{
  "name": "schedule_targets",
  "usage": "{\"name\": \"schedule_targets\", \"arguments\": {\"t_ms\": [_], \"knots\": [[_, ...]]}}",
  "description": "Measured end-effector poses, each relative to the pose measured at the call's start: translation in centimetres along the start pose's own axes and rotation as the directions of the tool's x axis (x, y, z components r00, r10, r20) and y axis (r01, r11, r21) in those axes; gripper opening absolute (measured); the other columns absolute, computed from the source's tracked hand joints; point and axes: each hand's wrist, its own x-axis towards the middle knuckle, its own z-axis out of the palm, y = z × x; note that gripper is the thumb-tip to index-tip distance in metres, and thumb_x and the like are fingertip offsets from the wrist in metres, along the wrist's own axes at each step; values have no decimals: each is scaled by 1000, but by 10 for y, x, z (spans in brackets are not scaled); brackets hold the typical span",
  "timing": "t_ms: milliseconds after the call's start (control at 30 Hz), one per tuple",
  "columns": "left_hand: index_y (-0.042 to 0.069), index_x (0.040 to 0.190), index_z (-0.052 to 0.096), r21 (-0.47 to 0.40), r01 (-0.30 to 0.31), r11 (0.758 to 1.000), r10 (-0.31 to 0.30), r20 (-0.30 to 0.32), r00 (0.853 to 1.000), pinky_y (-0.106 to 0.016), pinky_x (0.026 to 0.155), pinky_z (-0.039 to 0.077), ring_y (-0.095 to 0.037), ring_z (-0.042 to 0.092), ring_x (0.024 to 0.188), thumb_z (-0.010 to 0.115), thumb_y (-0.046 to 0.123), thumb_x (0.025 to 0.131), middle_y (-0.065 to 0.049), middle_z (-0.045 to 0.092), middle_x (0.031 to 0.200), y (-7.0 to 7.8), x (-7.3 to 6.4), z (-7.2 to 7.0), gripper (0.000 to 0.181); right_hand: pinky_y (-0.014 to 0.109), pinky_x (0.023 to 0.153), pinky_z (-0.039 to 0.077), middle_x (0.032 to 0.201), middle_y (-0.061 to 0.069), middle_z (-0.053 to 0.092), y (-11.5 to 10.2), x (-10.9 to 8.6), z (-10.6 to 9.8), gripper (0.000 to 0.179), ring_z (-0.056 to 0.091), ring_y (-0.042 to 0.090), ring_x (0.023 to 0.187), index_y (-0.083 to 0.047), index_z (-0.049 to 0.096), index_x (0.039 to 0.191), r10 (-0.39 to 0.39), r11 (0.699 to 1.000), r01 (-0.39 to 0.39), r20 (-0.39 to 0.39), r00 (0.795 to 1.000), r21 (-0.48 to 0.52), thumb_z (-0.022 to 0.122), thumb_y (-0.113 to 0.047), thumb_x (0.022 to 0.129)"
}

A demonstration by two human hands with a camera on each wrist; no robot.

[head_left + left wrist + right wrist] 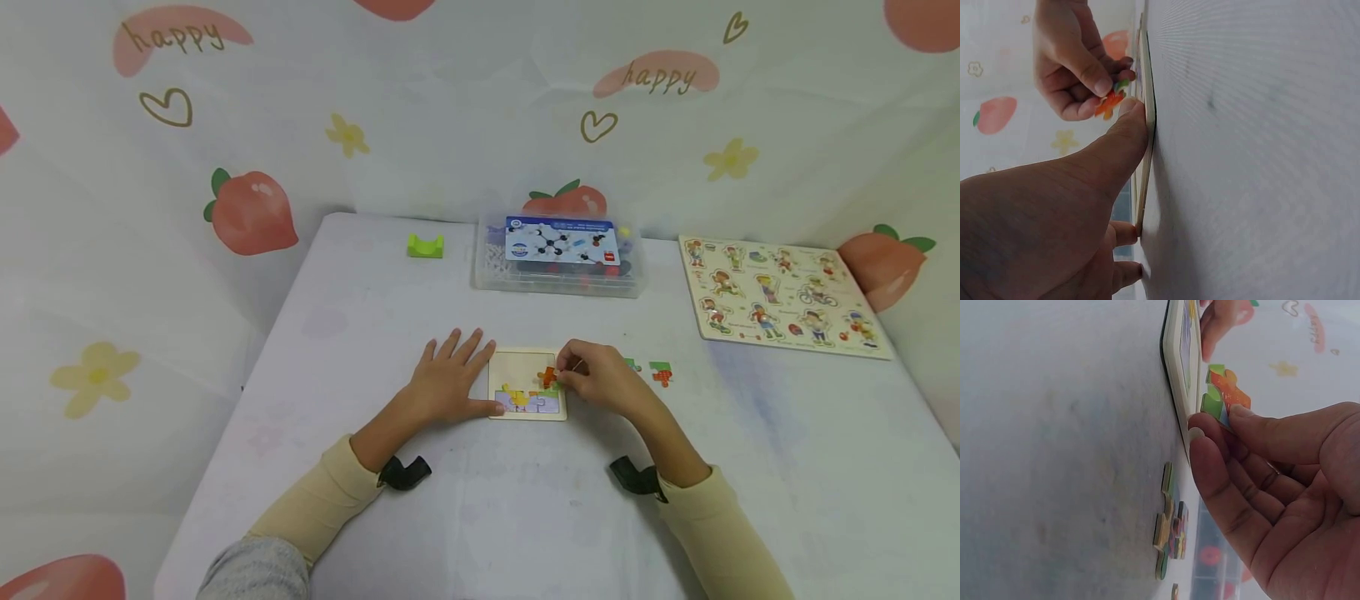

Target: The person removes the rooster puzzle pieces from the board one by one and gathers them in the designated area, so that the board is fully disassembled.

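Note:
A small wooden puzzle tray (517, 363) lies mid-table, with joined purple and yellow pieces (528, 403) along its near side. My left hand (447, 385) spreads its fingers at the tray's left edge, its thumb resting on the near left corner. Between thumb and fingers my right hand (600, 377) pinches an orange and green puzzle piece (1229, 392), held tilted above the tray's right side. Loose puzzle pieces (1165, 528) lie on the table beside the right hand, partly hidden by it in the head view; one red and green piece (662, 373) shows farther right.
A clear plastic case (558, 283) with a blue molecule card stands at the back. Left of it sits a bright green plastic part (425, 247). A wooden board with figure pictures (787, 296) lies at the back right. A patterned cloth hangs behind the table.

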Motion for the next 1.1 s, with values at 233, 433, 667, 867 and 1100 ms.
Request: {"name": "schedule_targets", "arguments": {"t_ms": [233,433,667,867,1100], "knots": [[19,162,19,-10,2,1000,-2,8,1000,-62,116,11,-37,7,152,58,74,85,-8,11,167,0,0,0,102,32,66,51,89,3,65,2,-2,-2,13,59,21,80,-8,63,92,6,1000,-6,-9,1000,1,71,1,91],[19,162,19,-10,5,1000,-5,4,1000,-62,117,11,-37,7,152,58,75,86,-8,12,167,0,0,-1,102,33,69,53,91,3,65,6,-8,-6,12,58,21,82,-9,64,93,30,1000,-30,-13,999,-2,70,1,91],[18,162,22,-20,0,1000,0,-6,1000,-62,116,12,-38,9,151,60,73,85,-9,14,167,0,-1,-2,101,34,70,52,89,2,66,14,-17,-13,13,58,20,80,-9,65,92,21,999,-23,-57,998,-35,72,3,89],[19,162,20,-15,1,1000,-1,0,1000,-62,116,11,-37,7,152,58,74,86,-8,12,167,0,-1,0,102,34,70,52,89,2,67,22,-25,-20,12,59,19,80,-7,67,92,13,999,-17,-86,996,-36,72,3,89],[19,162,19,-16,-2,1000,2,5,1000,-62,116,11,-38,7,152,57,75,86,-8,11,167,-1,0,1,102,33,66,51,88,3,68,32,-36,-34,7,58,20,78,-5,68,94,65,997,-69,-90,994,-43,71,1,91]]}}
